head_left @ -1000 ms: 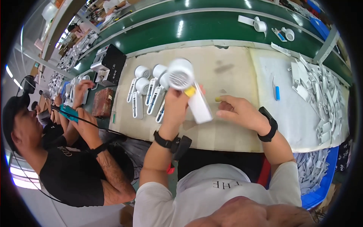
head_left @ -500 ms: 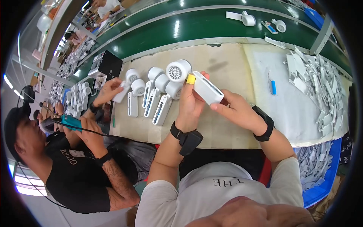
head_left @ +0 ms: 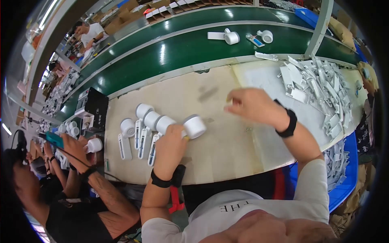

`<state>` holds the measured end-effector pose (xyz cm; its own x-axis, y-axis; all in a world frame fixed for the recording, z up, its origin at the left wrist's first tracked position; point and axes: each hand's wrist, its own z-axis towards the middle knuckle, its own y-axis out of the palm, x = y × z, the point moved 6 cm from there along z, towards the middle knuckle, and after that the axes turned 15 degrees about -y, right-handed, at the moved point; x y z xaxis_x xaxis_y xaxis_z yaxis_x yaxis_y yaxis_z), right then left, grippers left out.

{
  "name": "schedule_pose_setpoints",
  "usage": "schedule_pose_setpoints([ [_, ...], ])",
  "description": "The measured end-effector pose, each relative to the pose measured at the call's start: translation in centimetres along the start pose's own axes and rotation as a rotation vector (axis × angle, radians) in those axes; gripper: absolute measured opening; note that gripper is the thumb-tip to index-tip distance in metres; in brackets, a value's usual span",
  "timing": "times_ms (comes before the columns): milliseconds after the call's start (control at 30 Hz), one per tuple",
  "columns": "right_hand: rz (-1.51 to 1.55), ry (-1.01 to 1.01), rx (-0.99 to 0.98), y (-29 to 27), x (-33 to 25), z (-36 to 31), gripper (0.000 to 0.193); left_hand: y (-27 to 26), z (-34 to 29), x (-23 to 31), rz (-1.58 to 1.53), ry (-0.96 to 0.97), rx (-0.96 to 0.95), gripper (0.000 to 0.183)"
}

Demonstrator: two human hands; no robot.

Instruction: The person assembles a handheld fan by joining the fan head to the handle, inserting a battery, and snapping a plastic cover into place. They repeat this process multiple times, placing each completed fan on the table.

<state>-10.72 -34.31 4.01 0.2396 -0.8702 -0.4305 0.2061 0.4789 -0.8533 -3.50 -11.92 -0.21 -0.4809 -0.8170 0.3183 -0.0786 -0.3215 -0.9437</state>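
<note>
My left hand point(head_left: 171, 146) is closed round a white handheld fan, whose round head point(head_left: 194, 126) sticks out to the right of my fingers. The hand hides the fan's handle. A yellow cover shows on my left thumb. Several more white handheld fans point(head_left: 152, 120) lie just left of it, their slotted handles pointing toward me. My right hand point(head_left: 253, 106) hovers over the right half of the table, fingers half curled, thumb and forefinger apart, with nothing visible between them.
A heap of white plastic casing parts point(head_left: 320, 91) covers the table's right end, above a blue bin point(head_left: 350, 170) of similar parts. Beyond runs a green conveyor belt point(head_left: 174, 52) carrying two fans. At left, a co-worker holds a teal power tool point(head_left: 54, 139) beside a black box point(head_left: 91, 109).
My right hand has left the fan and moved away from it. My left hand has brought the fan down beside the others. The blue cylinder is out of sight. The view has shifted.
</note>
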Motion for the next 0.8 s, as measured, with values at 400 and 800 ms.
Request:
schedule_pose_setpoints([
  [400, -0.472, 0.356, 0.634, -2.6, 24.2, 15.4, 0.058, -0.6, 3.1, -6.5, 0.058, -0.242, 0.218, 0.047],
  [800, -0.461, 0.095, 0.166, -2.7, 17.2, 18.4, 0.057, -2.1, 1.4, -2.8, -0.343, 0.135, 0.279, 0.047],
])
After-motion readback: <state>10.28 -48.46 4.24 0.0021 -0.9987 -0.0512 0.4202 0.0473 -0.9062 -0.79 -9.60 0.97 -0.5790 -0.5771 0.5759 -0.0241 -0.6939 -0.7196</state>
